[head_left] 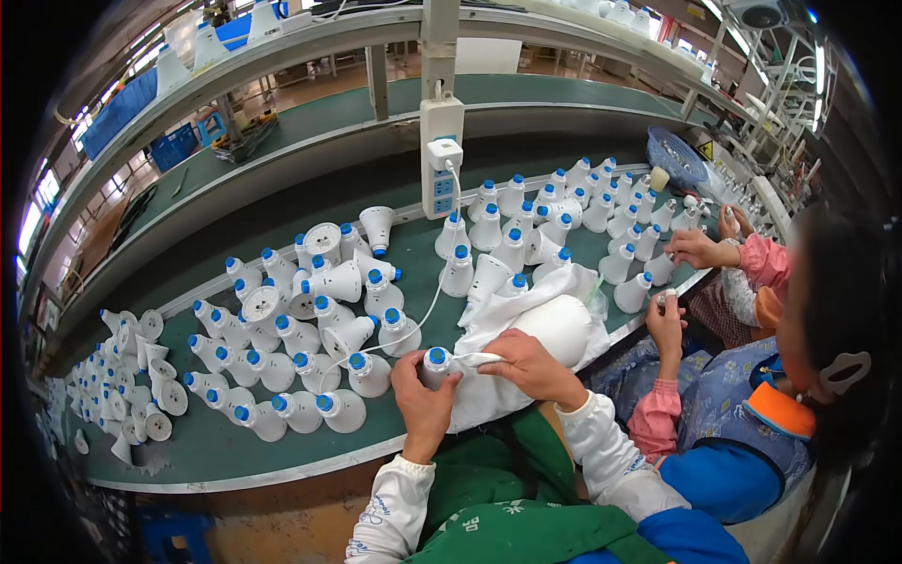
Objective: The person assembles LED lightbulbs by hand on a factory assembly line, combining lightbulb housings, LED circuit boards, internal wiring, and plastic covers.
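A white cone-shaped housing with a blue cap is held upright in my left hand, at the front edge of the green bench. My right hand pinches a fold of white cloth that reaches to the housing, just below its blue cap. More of the white cloth or bag lies below and behind my right hand, against a rounded white bundle. Similar housings stand close to the left of my left hand.
Many capped housings crowd the green bench, some lying down. A white cable runs from a socket box across them. At right, co-workers' hands handle small parts near a blue basket. A metal shelf spans the back.
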Motion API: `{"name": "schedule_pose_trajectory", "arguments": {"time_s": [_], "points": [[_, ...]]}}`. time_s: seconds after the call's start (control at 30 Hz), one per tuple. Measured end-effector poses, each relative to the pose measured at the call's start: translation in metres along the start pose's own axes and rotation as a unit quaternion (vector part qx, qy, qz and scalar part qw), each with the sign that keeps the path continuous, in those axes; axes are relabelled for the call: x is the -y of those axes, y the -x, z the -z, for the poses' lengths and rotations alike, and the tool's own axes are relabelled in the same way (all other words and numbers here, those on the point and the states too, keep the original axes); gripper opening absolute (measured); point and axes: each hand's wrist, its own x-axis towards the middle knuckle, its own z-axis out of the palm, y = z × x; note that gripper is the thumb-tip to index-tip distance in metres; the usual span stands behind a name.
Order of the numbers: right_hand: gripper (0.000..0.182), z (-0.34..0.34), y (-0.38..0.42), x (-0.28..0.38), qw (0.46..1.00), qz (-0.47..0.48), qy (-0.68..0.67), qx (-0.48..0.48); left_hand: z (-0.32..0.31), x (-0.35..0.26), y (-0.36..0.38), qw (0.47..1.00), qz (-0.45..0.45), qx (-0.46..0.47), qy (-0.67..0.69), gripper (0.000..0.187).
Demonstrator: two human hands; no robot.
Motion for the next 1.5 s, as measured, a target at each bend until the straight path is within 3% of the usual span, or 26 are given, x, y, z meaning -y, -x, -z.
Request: {"name": "schedule_pose_trajectory", "arguments": {"time_s": [0.23,0.47,0.57,0.67,1.5], "points": [[0.022,-0.022,0.003,0.009,0.994,0.054,0.052,-0.082,0.001,-0.002,0.0,0.999,0.034,0.009,0.015,0.053],[0.023,-0.025,0.005,0.006,0.99,0.042,0.107,-0.083,0.0,0.002,0.001,1.0,0.015,0.006,0.018,0.053],[0.024,-0.027,0.006,0.003,0.976,0.086,0.172,-0.104,0.0,0.001,0.001,1.0,0.012,0.005,0.016,0.053],[0.023,-0.027,0.005,0.006,0.987,0.052,0.106,-0.108,0.0,0.0,0.001,1.0,0.015,0.003,0.019,0.053],[0.019,-0.03,0.003,0.002,0.986,0.061,0.09,-0.124,0.003,0.005,-0.002,0.998,0.03,0.033,0.044,0.05]]}}
